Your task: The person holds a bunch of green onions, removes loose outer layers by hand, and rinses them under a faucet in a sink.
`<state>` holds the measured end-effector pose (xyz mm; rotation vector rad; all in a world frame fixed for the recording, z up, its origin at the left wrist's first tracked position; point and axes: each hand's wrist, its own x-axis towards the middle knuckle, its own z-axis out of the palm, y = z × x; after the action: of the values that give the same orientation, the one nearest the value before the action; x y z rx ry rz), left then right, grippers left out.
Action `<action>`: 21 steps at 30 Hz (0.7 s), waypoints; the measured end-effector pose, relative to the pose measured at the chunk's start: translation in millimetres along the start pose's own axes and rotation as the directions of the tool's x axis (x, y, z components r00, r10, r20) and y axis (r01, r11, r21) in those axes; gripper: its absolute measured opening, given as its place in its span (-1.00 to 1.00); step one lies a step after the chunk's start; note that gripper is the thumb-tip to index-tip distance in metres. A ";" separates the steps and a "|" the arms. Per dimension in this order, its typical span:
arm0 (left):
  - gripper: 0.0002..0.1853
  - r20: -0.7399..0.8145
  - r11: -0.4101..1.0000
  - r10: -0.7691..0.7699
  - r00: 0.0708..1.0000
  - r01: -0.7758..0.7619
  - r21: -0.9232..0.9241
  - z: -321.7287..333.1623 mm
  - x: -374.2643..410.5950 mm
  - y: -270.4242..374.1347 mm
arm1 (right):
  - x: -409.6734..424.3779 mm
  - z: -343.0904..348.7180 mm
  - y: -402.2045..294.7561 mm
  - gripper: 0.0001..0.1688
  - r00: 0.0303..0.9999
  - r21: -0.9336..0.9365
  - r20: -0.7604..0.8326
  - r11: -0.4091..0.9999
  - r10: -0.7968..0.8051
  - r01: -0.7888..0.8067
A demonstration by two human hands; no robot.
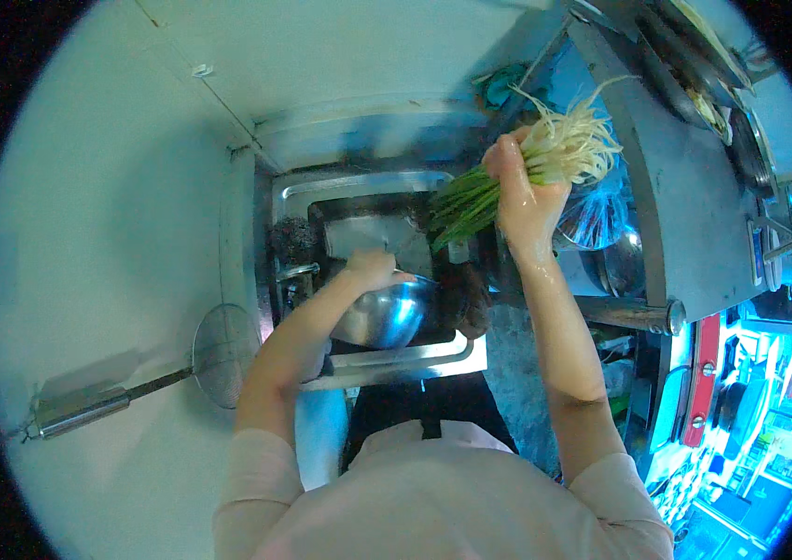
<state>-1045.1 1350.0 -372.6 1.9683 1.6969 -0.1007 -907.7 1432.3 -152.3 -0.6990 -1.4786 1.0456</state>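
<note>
My right hand (529, 189) is closed around a bunch of green onions (567, 143), with the white roots pointing up and right and the green leaves hanging over the right part of the sink. The hand and forearm look wet. My left hand (371, 269) grips the rim of a stainless steel bowl (389, 315), which is tilted inside the metal sink (389, 364). Water seems to lie in the basin beyond the bowl, though the surface is blurred. A faucet (297, 271) stands at the sink's left side, close to my left forearm.
A wire mesh strainer (226, 355) hangs on the left wall. To the right, a grey shelf (676, 175) carries metal pans (690, 84); a clear plastic bag (595, 210) and metal bowls (623, 262) are beneath it. A dark brown object (473, 304) sits at the sink's right edge.
</note>
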 end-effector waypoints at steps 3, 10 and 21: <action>-0.26 -0.006 0.997 0.050 0.999 -0.049 0.052 -17.2 8.6 0.1 | 8.4 -4.9 9.4 -0.92 0.993 -0.149 -0.003 0.982 -0.116 0.115; -0.21 0.190 0.995 -0.011 0.982 -0.008 0.095 -86.0 27.0 15.4 | 17.9 7.2 11.0 -0.85 0.998 -0.134 -0.006 0.989 -0.068 0.067; -0.45 0.077 0.997 0.071 0.995 -0.073 0.024 -68.7 -46.2 41.9 | 19.2 28.6 -11.2 -0.86 0.991 -0.036 0.106 0.996 -0.076 0.081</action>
<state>-1034.7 1335.8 -281.5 2.0171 1.5824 -0.1706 -937.7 1437.9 -132.7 -0.6169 -1.6079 1.0074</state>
